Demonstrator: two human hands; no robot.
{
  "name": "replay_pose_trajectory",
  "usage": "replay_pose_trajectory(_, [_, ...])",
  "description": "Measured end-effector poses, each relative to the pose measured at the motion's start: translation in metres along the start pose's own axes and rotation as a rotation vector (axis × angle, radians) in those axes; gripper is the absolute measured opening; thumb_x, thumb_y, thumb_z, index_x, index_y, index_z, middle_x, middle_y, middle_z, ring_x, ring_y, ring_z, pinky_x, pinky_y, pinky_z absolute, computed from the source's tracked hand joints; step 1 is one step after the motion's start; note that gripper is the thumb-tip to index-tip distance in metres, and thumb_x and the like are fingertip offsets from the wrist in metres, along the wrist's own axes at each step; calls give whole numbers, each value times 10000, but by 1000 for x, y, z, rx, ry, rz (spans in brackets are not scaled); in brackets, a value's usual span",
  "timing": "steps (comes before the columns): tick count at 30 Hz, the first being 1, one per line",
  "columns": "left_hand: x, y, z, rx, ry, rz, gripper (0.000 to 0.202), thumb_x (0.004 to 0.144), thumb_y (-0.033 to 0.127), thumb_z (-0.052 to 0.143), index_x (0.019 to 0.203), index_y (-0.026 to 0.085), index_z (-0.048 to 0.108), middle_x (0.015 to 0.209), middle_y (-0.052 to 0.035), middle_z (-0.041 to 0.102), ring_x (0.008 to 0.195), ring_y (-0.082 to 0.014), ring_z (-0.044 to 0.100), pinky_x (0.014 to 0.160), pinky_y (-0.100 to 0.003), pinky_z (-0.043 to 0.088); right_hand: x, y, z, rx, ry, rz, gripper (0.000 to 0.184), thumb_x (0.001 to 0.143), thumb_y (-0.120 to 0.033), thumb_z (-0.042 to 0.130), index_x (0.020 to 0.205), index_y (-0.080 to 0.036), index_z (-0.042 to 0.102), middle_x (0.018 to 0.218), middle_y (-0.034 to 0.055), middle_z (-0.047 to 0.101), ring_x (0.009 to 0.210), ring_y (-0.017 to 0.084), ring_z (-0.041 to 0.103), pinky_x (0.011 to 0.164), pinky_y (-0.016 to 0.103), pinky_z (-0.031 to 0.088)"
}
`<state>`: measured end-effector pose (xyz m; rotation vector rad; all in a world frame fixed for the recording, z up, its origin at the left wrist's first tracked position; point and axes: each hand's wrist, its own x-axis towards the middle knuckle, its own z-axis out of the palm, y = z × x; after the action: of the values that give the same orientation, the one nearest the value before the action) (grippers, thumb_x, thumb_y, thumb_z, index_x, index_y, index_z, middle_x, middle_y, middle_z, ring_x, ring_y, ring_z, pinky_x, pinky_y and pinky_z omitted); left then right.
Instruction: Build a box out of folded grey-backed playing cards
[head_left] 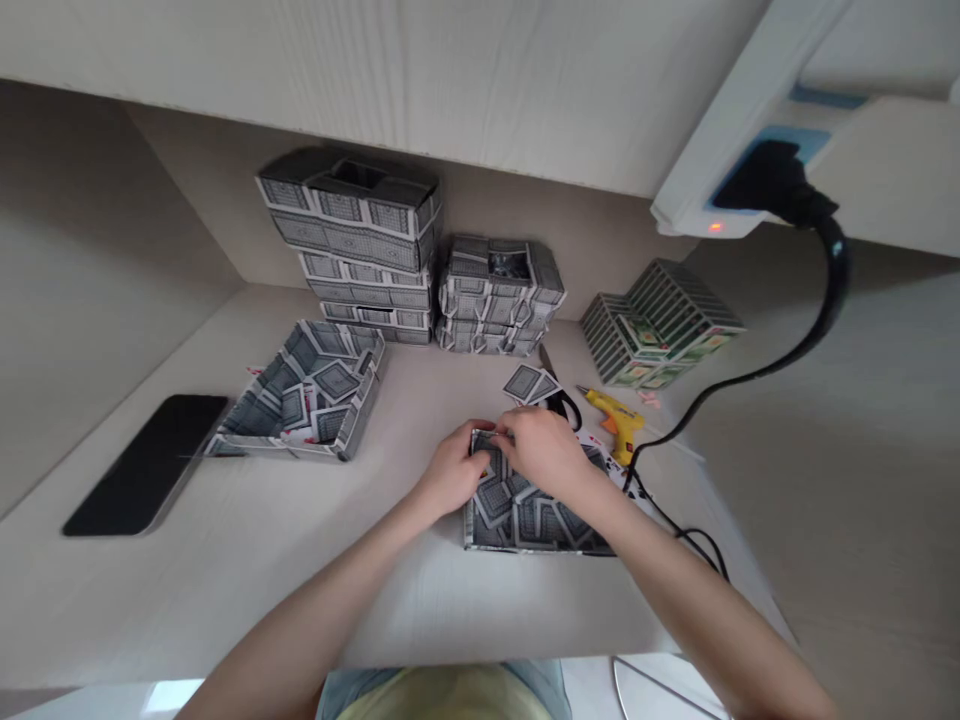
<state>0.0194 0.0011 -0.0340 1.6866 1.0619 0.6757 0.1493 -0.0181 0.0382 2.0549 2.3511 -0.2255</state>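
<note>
A shallow box made of grey-patterned playing cards (525, 520) lies on the pale desk (247, 560) in front of me. My left hand (452, 473) grips its far left corner, fingers curled on the rim. My right hand (544, 450) reaches over the box and pinches the far rim beside the left hand. Both hands hide the far edge of the box. A loose card or two (529, 383) lie just beyond the hands.
A finished open card box (304, 395) sits to the left, a black phone (146, 462) further left. Stacked card boxes (356, 245) and a shorter stack (499, 295) stand at the back. A yellow glue gun (616, 420) with black cable, card packs (660, 325) and a power strip (720, 190) are right.
</note>
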Motion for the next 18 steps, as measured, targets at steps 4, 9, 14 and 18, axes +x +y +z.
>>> replay_pose_trajectory(4, [0, 1, -1, 7, 3, 12, 390, 682, 147, 407, 1052, 147, 532, 1004, -68, 615, 920, -182, 544, 800, -291, 411, 0, -6, -1, -73, -68, 22, 279, 822, -279, 408, 824, -143, 652, 841, 119, 662, 832, 214, 604, 688, 281, 414])
replay_pose_trajectory(9, [0, 3, -2, 2, -1, 22, 394, 677, 147, 409, 1048, 153, 542, 1013, -60, 617, 928, -178, 546, 815, -285, 411, 3, -7, -8, -94, -181, 27, 293, 821, -277, 391, 863, -152, 652, 835, 127, 663, 821, 230, 616, 661, 292, 433])
replay_pose_trajectory(14, [-1, 4, -3, 20, -10, 15, 419, 659, 137, 413, 1054, 155, 552, 1006, -53, 626, 919, -183, 552, 809, -288, 412, 5, -6, -20, -143, -249, -41, 258, 752, -160, 422, 876, -141, 648, 848, 140, 660, 841, 247, 616, 648, 299, 446])
replay_pose_trajectory(18, [-2, 3, -4, 40, -12, 34, 419, 665, 142, 415, 1057, 162, 560, 1026, -49, 626, 929, -186, 553, 811, -289, 407, 8, -11, -29, -179, -317, -90, 297, 725, -113, 404, 894, -121, 648, 841, 165, 657, 845, 259, 617, 631, 309, 459])
